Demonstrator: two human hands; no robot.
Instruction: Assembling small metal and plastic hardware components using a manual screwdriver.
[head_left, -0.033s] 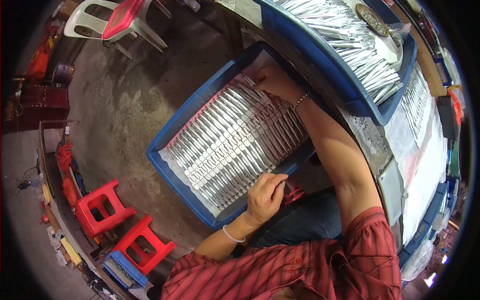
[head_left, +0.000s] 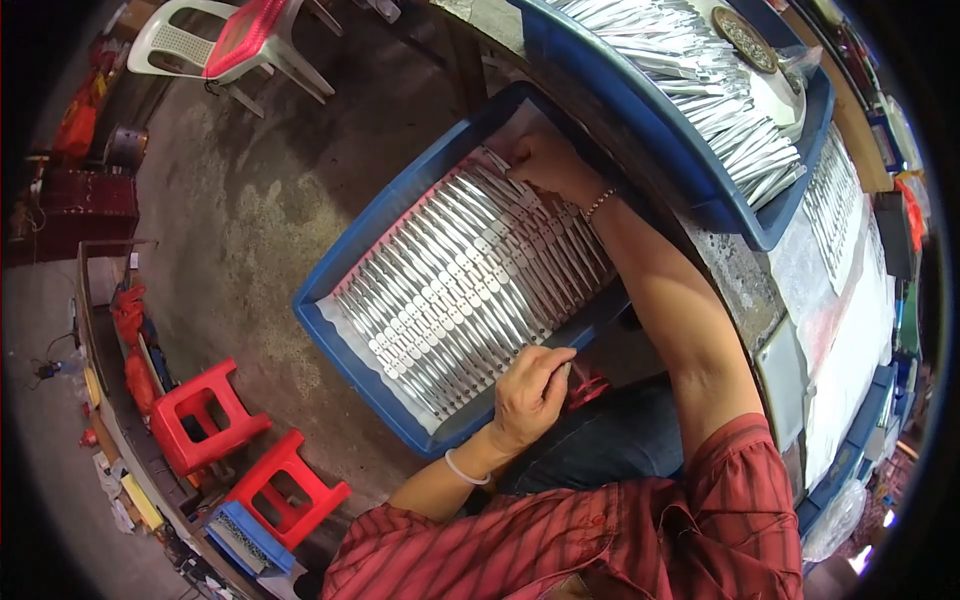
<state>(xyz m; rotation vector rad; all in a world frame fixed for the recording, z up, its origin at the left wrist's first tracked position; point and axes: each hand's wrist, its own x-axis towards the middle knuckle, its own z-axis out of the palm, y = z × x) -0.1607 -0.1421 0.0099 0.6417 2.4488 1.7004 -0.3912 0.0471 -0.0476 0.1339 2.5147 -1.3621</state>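
A blue plastic tray (head_left: 372, 392) lined with white sheet holds rows of slim silver metal pieces (head_left: 440, 290), laid side by side with rounded, holed ends overlapping in the middle. My right hand (head_left: 552, 165) reaches into the shaded far end of the tray. Its bent fingertips close on the end of one metal piece; shadow hides part of the grip. At the tray's near edge, my left hand (head_left: 532, 395) is closed, thumb pressed against the curled forefinger. Whatever those fingers may hold is hidden.
A larger blue bin (head_left: 640, 90) heaped with loose silver pieces stands on the worktable to my right, with a round dish (head_left: 745, 40) of small parts in it. Red stools (head_left: 205, 415) stand at lower left. A pale plastic chair (head_left: 185, 50) stands at upper left.
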